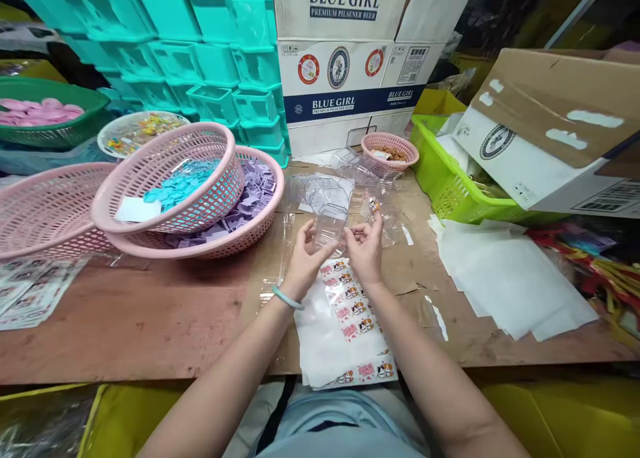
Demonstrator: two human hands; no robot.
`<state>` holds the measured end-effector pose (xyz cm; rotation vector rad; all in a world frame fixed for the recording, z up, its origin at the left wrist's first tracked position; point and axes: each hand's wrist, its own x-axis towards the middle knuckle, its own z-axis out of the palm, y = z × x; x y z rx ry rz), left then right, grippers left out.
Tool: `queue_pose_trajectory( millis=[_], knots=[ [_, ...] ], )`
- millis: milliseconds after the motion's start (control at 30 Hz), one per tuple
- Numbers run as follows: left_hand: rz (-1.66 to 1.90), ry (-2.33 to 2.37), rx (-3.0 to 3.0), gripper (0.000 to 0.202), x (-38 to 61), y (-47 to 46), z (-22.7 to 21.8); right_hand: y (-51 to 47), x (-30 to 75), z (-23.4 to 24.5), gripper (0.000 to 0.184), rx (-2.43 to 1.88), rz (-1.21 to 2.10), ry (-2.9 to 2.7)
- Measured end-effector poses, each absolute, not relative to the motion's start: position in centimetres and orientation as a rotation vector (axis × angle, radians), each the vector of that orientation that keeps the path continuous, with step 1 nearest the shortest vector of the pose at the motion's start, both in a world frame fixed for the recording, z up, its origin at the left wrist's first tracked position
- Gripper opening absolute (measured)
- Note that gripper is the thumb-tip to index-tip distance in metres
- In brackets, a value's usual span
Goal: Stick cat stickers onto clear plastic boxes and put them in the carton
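Between my hands, over the middle of the table, is a clear plastic box [330,229]. My left hand [306,263], with a pale green bangle at the wrist, grips the box's left side. The thumb and a finger of my right hand [365,248] pinch its right edge. A small cat sticker [373,205] shows at the raised fingertips of my right hand. Below both hands lie sticker sheets [354,305] printed with cats and pink lettering, partly peeled to bare white backing. More clear plastic boxes [350,168] lie just beyond my hands, their outlines hard to separate.
At left, a pink basket [165,135] of blue pieces rests on another holding purple pieces [257,191]. Teal bins [215,58] and a white carton [340,78] stand behind. A small basket [390,141] holds brown pieces. White paper sheets [515,271] lie right, near a green crate [440,185].
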<state>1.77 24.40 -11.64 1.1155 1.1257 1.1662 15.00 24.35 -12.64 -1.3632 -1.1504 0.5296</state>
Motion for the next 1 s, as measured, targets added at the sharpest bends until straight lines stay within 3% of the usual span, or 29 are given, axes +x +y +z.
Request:
queue_pose_trajectory(
  millis=[100, 233, 433, 667, 800, 1000],
  knots=[
    [1.173, 1.121, 1.325, 0.062, 2.0, 24.2, -11.9, 24.8, 15.2, -12.6, 0.08, -1.271, 0.721, -1.041],
    [1.128, 1.023, 1.4, 0.06, 1.0, 22.6, -11.3, 22.7, 15.3, -12.4, 0.084, -1.214, 0.69, -1.006],
    [0.946, 0.759, 0.802, 0.053, -0.7, 18.3, -10.7, 17.1, 15.1, -12.2, 0.073, -1.164, 0.797, -0.949],
    [0.791, 0.92, 0.959, 0.044, -2.5, 15.1, -12.5, 13.2, 17.1, -9.0, 0.021, -1.176, 0.975, -0.779],
    [0.769, 0.911, 1.039, 0.047, -2.4, 14.7, -12.7, 12.0, 15.7, -8.8, 0.021, -1.293, 1.244, -0.713],
    [0.655, 0.749, 1.085, 0.07, -3.3, 15.2, -13.6, 11.7, 14.9, -9.4, 0.024, -1.375, 1.226, -0.693]
  ],
)
